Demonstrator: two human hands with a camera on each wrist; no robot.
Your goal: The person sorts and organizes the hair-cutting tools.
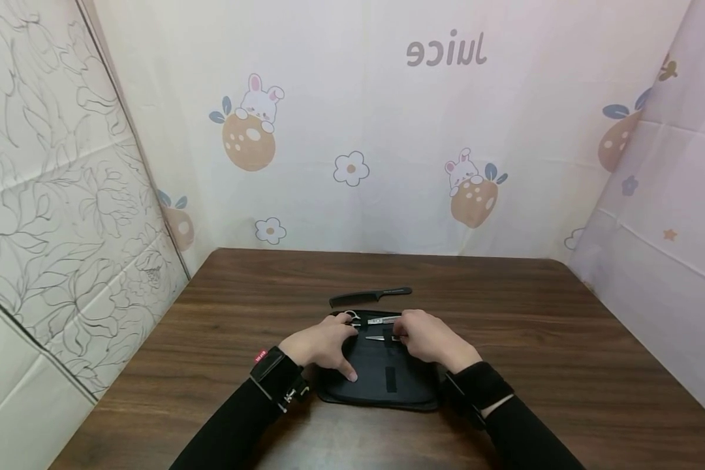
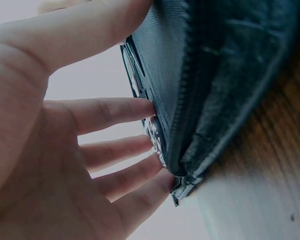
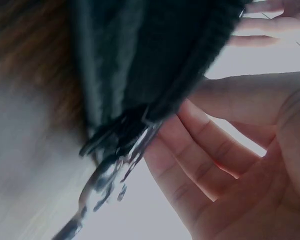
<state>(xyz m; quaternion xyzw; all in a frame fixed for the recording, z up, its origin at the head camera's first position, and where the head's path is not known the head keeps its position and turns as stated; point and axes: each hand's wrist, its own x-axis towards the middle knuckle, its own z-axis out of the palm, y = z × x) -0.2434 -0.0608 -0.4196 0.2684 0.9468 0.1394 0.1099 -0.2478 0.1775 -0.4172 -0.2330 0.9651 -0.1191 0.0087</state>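
Note:
A black zip case (image 1: 364, 375) lies on the table. Across its far part, a strap holds one pair of scissors (image 1: 382, 320), finger ring to the left. Nearer to me, a second pair of scissors (image 1: 375, 338) points its blades left. My right hand (image 1: 433, 336) pinches this second pair at its handle end, mostly hidden by the fingers. With fingers spread and fairly straight, my left hand (image 1: 323, 343) rests on the case's left side, thumb on the black panel, fingertips by the far scissors' ring. The left wrist view shows its fingertips touching the case edge (image 2: 182, 95).
Just beyond the case lies a black comb (image 1: 355, 298) with its handle to the right. The brown wooden table (image 1: 211, 365) extends around the case, with printed curtains (image 1: 352, 215) behind and beside it. A shiny metal piece (image 3: 102, 182) shows at the case's corner in the right wrist view.

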